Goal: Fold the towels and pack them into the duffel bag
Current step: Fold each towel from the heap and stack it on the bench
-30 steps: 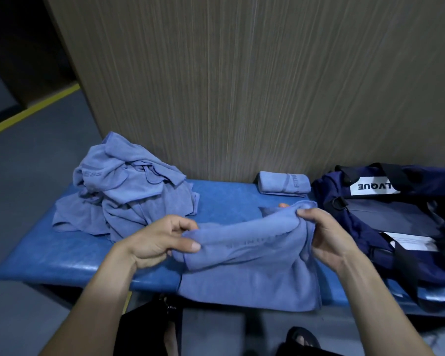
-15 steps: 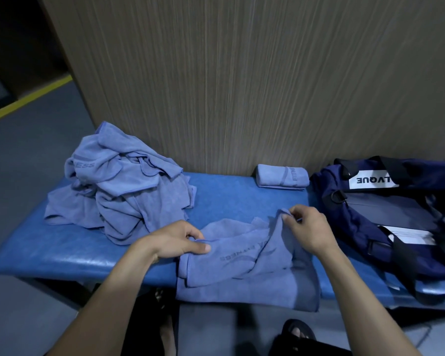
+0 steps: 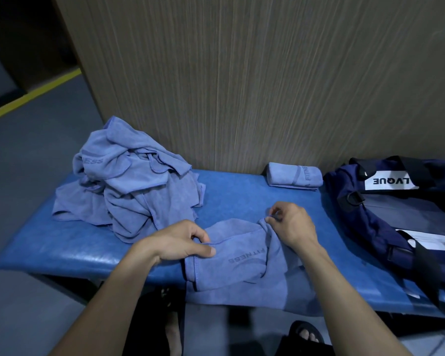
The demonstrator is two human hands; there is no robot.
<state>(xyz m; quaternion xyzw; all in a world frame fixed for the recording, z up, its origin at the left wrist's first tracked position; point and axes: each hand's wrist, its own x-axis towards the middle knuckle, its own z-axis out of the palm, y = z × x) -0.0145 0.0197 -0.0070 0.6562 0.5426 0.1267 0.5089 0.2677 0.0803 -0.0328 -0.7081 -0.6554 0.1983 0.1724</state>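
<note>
at bench (image 3: 62, 253) edge, both hands pinch towel (image 3: 242, 273).

Duffel bag (image 3: 406, 227) ran off the right edge, its label only showing "LVQUE", and the pile of towels (image 3: 129, 186) hid the bench (image 3: 70, 250) underneath

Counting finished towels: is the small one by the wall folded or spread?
Folded: the small towel lies as a compact bundle on the bench, against the wall beside the duffel bag.

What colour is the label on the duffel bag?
White with black lettering, on the navy duffel bag; label shows in the head view.
</note>
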